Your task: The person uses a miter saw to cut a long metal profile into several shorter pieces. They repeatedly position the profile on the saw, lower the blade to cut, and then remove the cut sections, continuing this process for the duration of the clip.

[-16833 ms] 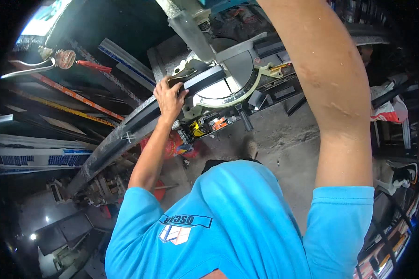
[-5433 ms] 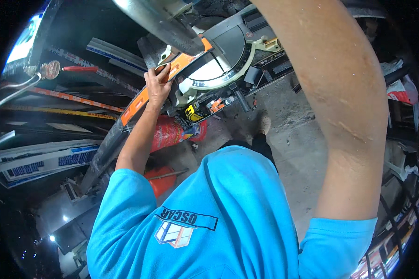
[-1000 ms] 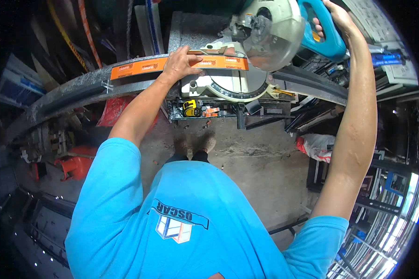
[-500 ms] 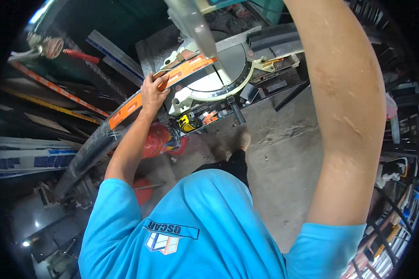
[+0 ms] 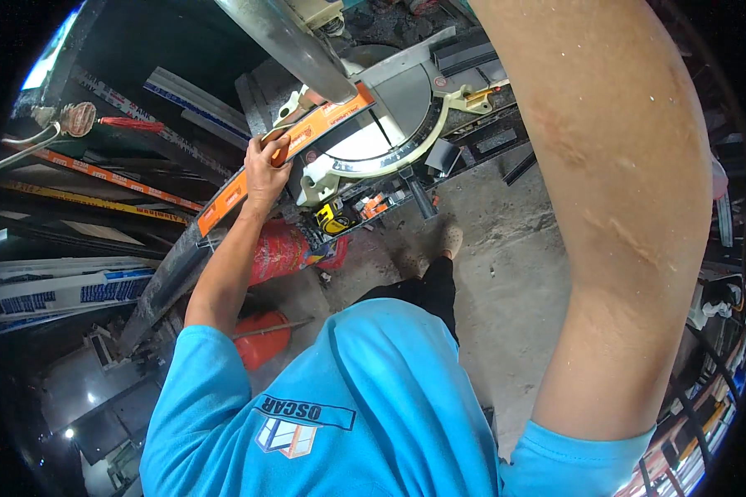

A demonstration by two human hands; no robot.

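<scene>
My left hand (image 5: 267, 172) is closed around a long bar covered in orange film (image 5: 327, 124), holding it along the back of a cream-framed miter saw (image 5: 419, 145). The bar's right end lies on the saw's round grey table, below the curved metal blade guard (image 5: 294, 51). My right forearm (image 5: 622, 157) reaches up along the right side. Its hand lies beyond the top edge and is hidden from view.
A yellow-and-black tape measure (image 5: 333, 219) lies on the ledge in front of the saw. Below stand a red patterned sack (image 5: 278, 253) and an orange-red container (image 5: 265, 340). Long profiles (image 5: 75, 290) are stacked at left; a concrete floor (image 5: 506, 290) lies beneath.
The blade guard has shifted left and looks larger, with more of the saw head showing. The view has shifted slightly. My left hand keeps its hold on the orange bar.
</scene>
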